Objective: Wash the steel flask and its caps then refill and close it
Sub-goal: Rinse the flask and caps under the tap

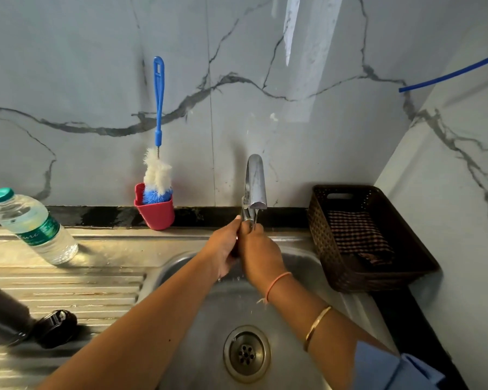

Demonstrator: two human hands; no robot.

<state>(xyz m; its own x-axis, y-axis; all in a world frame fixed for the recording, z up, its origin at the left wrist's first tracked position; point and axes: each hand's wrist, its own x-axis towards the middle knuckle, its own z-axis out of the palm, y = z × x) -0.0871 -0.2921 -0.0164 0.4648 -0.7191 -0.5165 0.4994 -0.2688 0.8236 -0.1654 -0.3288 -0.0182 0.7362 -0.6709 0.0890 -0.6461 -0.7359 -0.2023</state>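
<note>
The back wall (82,80) is glossy grey marble-look tile with dark veins, and a thin vertical joint runs down it. A pale streak of reflected light (290,29) lies near its top. A matching side wall (448,178) meets it on the right. Below, a black tabletop (423,333) borders a stainless steel sink (197,361) with a ribbed drainboard (82,291).

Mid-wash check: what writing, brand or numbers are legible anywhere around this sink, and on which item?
"...ure": white script on the green label of the water bottle; the word's start is unclear, so the brand is uncertain.
Small print under it on the same label: too blurred to read.
Bottle brush, red cup, tap, basket, black cap: no text visible.
</note>
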